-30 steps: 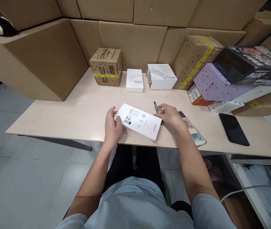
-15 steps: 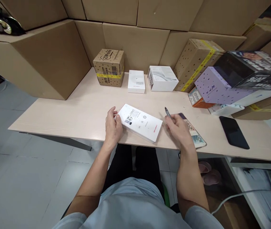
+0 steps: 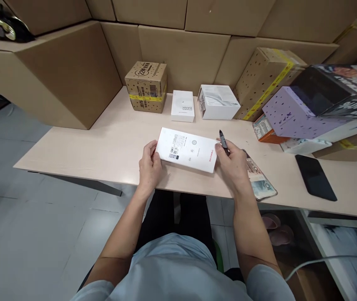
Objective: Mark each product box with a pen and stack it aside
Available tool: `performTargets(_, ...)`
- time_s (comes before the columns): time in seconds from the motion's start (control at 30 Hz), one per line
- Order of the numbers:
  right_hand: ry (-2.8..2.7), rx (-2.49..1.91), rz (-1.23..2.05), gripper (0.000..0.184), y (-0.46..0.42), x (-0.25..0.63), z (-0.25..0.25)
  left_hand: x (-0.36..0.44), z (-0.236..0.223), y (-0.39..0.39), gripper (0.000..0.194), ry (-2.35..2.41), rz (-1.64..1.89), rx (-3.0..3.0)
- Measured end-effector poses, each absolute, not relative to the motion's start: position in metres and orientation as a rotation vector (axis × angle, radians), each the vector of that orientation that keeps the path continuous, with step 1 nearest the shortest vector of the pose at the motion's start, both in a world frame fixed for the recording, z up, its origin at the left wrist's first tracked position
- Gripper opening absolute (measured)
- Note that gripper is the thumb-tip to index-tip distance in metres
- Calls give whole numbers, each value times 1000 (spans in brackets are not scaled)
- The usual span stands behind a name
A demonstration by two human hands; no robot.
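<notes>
A slim white box [image 3: 187, 149] with printed labels and red lettering is held between both hands above the front of the table. My left hand [image 3: 150, 167] is closed on its left end, thumb along the near edge. At the right end, my right hand [image 3: 234, 164] touches the box with its thumb. That same hand grips a dark grey pen [image 3: 223, 141], whose tip points up and away from me. Just right of the hand lies a flat item printed like banknotes [image 3: 261, 182], partly covered by the hand.
Along the back stand a small brown carton [image 3: 147, 87], a white power bank box [image 3: 182, 106] and another white box [image 3: 218, 102]. Stacked boxes [image 3: 304, 110] fill the right side, with a black phone [image 3: 315, 177] in front. A large carton [image 3: 68, 75] borders the left.
My right hand took the pen off the table beside the box, drew back right, then returned to the box's right end. The box has risen slightly and turned a little straighter.
</notes>
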State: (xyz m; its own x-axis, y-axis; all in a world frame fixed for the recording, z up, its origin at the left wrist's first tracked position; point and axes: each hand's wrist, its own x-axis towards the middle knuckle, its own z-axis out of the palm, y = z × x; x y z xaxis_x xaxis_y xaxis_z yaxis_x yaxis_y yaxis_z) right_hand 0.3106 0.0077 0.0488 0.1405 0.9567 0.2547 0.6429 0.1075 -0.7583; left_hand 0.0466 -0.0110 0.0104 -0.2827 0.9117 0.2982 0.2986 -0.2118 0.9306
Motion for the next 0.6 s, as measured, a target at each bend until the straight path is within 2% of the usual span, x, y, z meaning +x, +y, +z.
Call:
performTargets(0.3, -1476, -1573, 515, 51, 11, 313, 38, 48, 8, -11, 41, 1494, 1531, 1469)
performTargets(0.6, -1493, -1469, 426, 47, 13, 313, 37, 48, 6, -10, 42, 1422, 1607, 1440)
